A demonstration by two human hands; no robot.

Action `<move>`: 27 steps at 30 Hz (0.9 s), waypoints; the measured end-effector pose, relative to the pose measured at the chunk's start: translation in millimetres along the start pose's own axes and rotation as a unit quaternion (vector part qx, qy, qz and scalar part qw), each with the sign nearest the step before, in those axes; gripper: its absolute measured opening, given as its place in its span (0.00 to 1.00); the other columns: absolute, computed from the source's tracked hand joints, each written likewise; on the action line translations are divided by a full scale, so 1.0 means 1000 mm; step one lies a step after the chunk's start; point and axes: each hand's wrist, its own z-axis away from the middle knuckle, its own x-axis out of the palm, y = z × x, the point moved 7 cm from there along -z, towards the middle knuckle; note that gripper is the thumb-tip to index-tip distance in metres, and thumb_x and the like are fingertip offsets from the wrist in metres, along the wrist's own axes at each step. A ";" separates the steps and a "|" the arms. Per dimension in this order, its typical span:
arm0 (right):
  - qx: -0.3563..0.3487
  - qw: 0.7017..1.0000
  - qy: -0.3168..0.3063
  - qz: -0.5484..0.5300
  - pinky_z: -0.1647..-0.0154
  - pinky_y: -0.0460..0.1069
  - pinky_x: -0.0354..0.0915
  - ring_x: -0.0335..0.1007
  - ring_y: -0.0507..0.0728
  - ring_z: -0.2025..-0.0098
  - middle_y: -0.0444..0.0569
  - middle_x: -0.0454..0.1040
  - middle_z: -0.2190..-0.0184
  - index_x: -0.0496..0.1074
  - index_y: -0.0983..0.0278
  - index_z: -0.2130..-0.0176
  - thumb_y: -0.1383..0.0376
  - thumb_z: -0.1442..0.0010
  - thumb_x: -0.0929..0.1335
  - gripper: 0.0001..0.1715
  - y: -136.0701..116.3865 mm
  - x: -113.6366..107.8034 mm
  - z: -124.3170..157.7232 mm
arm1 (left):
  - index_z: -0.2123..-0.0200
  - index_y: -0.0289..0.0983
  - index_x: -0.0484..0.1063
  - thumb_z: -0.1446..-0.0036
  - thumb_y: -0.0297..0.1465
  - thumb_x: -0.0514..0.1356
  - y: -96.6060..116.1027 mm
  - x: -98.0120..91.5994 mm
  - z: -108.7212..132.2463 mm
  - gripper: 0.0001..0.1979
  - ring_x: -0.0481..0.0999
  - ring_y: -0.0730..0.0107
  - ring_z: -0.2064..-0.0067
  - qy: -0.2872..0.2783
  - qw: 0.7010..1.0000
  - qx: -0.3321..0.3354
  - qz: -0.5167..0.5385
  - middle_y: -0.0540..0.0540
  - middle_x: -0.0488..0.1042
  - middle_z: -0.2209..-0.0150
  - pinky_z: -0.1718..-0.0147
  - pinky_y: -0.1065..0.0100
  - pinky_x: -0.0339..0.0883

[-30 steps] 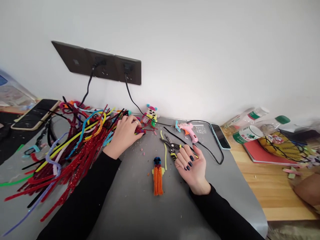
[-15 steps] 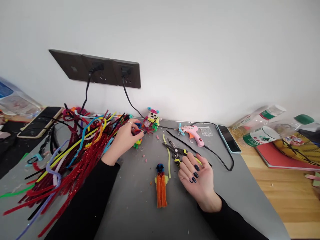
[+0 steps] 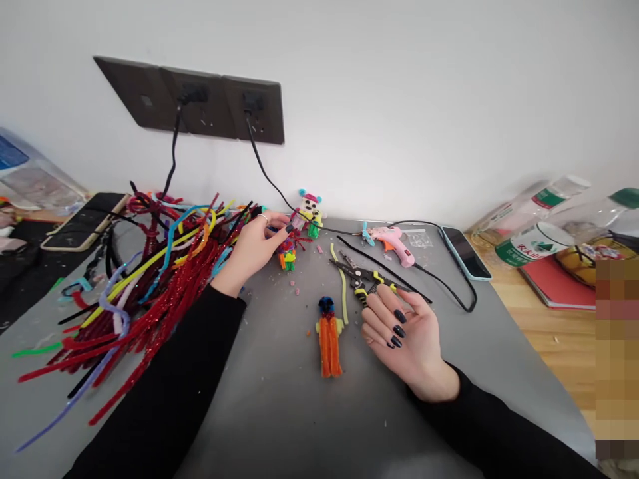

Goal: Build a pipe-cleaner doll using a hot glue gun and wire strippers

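My left hand [image 3: 257, 247] reaches to the back of the grey mat, its thumb and fingers closed around the top of a small multicoloured pipe-cleaner figure [image 3: 287, 258]; the figure's head is mostly hidden. Just behind it stand a pink-and-white figure with blue ears [image 3: 308, 206] and a yellow-green one [image 3: 314, 225]. Palm up, my right hand [image 3: 402, 332] rests beside the pliers [image 3: 362, 276] with fingers loosely curled, thumb apart and nothing in it. An orange pipe-cleaner figure with a blue-black head [image 3: 329, 339] lies between my hands, near a yellow-green pipe cleaner [image 3: 342, 286].
Loose pipe cleaners [image 3: 164, 293] are heaped at the left, near a phone [image 3: 84, 223]. A pink glue gun [image 3: 394, 243] with its cord lies at the back, beside another phone [image 3: 466, 253]. Plastic bottles [image 3: 534, 243] stand at the right. A wall socket panel [image 3: 187, 100] holds two plugs.
The view has tilted down, so everything sits higher in the picture. More of the small multicoloured figure shows below my left hand. My right hand keeps its pose by the pliers.
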 end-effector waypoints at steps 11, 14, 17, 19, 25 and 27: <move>0.029 0.997 -0.055 -0.055 0.81 0.46 0.44 0.37 0.48 0.84 0.36 0.46 0.84 0.48 0.60 0.79 0.60 0.35 0.67 0.28 -0.001 -0.001 -0.006 | 0.57 0.37 0.76 0.46 0.38 0.60 -0.006 -0.003 -0.011 0.16 0.80 0.57 0.57 0.001 1.000 -0.008 0.004 0.40 0.82 0.56 0.57 0.59 0.73; 0.077 0.992 -0.082 -0.057 0.82 0.46 0.43 0.39 0.47 0.84 0.36 0.48 0.84 0.50 0.61 0.79 0.58 0.35 0.67 0.28 0.010 -0.005 -0.007 | 0.58 0.37 0.76 0.46 0.38 0.60 -0.006 -0.005 -0.010 0.14 0.81 0.58 0.58 0.010 1.000 -0.013 0.012 0.41 0.83 0.58 0.57 0.60 0.74; 0.102 0.985 -0.122 -0.064 0.82 0.45 0.43 0.40 0.46 0.85 0.37 0.50 0.85 0.51 0.61 0.79 0.56 0.34 0.66 0.28 0.017 -0.004 -0.004 | 0.60 0.37 0.76 0.47 0.36 0.62 -0.003 -0.006 -0.009 0.12 0.82 0.58 0.58 0.015 1.000 -0.008 0.022 0.41 0.83 0.59 0.55 0.59 0.75; 0.107 0.980 -0.157 -0.065 0.83 0.44 0.43 0.40 0.46 0.85 0.37 0.50 0.85 0.51 0.61 0.80 0.56 0.33 0.64 0.28 0.017 -0.001 -0.001 | 0.60 0.37 0.76 0.47 0.35 0.62 -0.002 -0.007 -0.008 0.12 0.82 0.58 0.56 0.020 0.999 -0.008 0.032 0.40 0.83 0.58 0.54 0.59 0.76; 0.110 0.977 -0.173 -0.062 0.83 0.44 0.42 0.40 0.45 0.86 0.37 0.50 0.87 0.52 0.62 0.81 0.56 0.33 0.65 0.30 0.017 0.002 0.001 | 0.60 0.37 0.76 0.50 0.32 0.65 0.001 -0.013 -0.006 0.12 0.83 0.58 0.56 0.058 0.997 -0.018 0.057 0.41 0.83 0.58 0.52 0.58 0.78; 0.107 0.978 -0.166 -0.066 0.83 0.44 0.41 0.39 0.45 0.86 0.36 0.50 0.86 0.51 0.62 0.81 0.57 0.33 0.65 0.30 0.016 0.002 0.000 | 0.60 0.37 0.75 0.51 0.33 0.66 0.003 -0.016 -0.006 0.13 0.83 0.59 0.56 0.075 0.994 -0.015 0.076 0.42 0.83 0.58 0.53 0.59 0.78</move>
